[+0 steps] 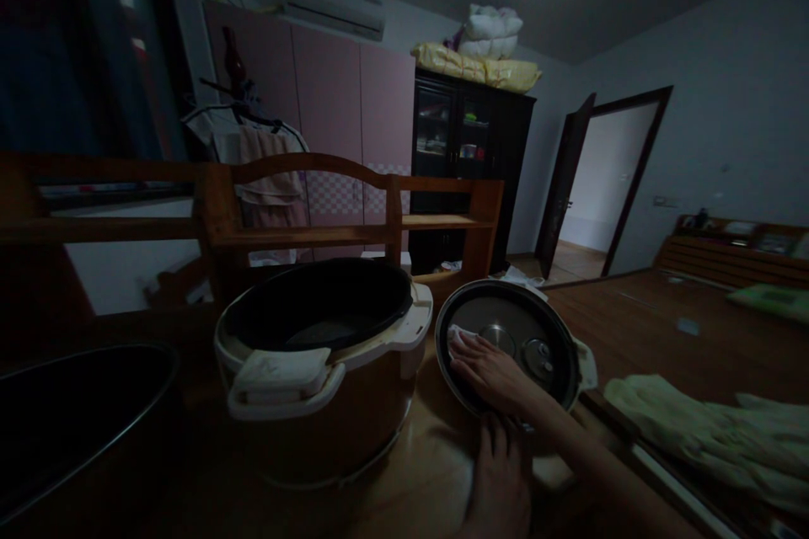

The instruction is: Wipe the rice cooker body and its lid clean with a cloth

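The lid [524, 320] of an electric pressure cooker rests tilted with its inner side facing me. My right hand [490, 366] presses a small white cloth [461, 335] against the left part of that inner side. At the lid's lower rim is my left hand [502, 459], its fingers bent against the edge; their grip is partly hidden in the dark. To the left stands the cooker body [354, 404], its top uncovered and its inside black.
A dark round pot [145, 379] with a shiny rim sits at the lower left. Behind the cooker runs a wooden shelf rail [303, 234]. On the right, light green cloth [701, 429] lies beside a wide brown surface [607, 328].
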Available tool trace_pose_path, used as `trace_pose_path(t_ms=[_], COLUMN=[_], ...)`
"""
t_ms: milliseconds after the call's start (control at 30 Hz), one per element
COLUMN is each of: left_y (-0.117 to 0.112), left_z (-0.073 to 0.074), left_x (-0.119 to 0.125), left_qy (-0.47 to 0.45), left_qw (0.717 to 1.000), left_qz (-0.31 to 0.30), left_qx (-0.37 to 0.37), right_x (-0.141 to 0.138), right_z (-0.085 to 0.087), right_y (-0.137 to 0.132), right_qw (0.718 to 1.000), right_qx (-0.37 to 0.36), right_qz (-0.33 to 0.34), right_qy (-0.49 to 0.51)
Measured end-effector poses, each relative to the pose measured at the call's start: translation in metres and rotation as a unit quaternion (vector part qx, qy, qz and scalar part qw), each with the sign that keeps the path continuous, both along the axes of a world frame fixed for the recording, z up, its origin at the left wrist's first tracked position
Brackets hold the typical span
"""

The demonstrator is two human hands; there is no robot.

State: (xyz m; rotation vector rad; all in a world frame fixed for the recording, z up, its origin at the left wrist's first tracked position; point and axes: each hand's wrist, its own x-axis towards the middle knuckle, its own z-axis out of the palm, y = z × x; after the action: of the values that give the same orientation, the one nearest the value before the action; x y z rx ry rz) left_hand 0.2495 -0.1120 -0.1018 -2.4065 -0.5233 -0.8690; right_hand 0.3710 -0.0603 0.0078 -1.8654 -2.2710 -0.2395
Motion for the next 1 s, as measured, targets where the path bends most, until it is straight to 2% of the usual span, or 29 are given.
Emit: trace_pose_path(t_ms=[433, 700, 833, 1000], left_y=[0.003, 0.004, 0.005, 0.004], left_z=[0.003, 0.004, 0.007, 0.015], left_x=[0.002, -0.001, -0.003, -0.006], left_qy=[-0.02, 0.041, 0.04, 0.051], left_qw=[1.0, 0.999, 0.999, 0.998], left_qz=[-0.012, -0.02, -0.003, -0.022], left_qx=[0.003, 0.0, -0.001, -0.006], right_x=[0.014, 0.047, 0.06, 0.072], right_z=[-0.017, -0.016, -0.011, -0.01], right_y=[0.028, 0.025, 0.019, 0.005], right_qw=[0.987, 0.963, 0.956, 0.947], right_qx=[0.073, 0.115, 0.119, 0.12], right_qz=[-0.142, -0.236, -0.26, -0.281], right_qy=[-0.033, -0.053, -0.071, -0.096])
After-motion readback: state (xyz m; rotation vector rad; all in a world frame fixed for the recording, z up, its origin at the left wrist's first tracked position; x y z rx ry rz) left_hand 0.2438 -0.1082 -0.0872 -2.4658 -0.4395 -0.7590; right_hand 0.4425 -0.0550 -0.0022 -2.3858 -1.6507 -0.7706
